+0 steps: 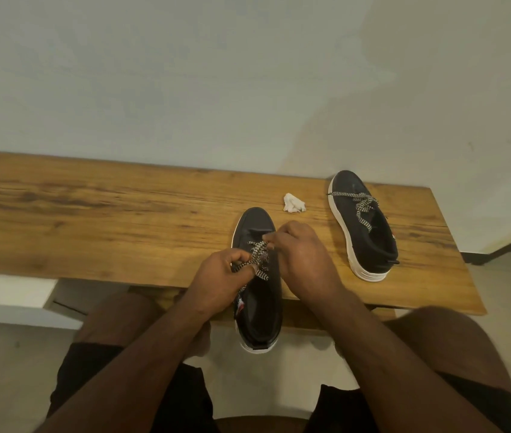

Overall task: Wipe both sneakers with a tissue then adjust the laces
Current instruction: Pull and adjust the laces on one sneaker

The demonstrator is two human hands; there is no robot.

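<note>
Two hands work the near sneaker (259, 276), which lies lengthwise across the table's (92, 214) front edge, heel overhanging. Left hand (221, 276) and right hand (302, 260) each pinch its laces (259, 257) from opposite sides; the grip is clamped. The tissue (294, 203) lies beyond the toe.

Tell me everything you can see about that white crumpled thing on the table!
It is a tissue, white and scrunched into a small lumpy wad, so it looks soft and papery. It lies loose on the wooden table, toward the far edge near the wall. It sits between the toes of the two dark sneakers, apart from both. Neither hand touches it; only the tabletop does. I cannot tell whether it is dirty.
</note>
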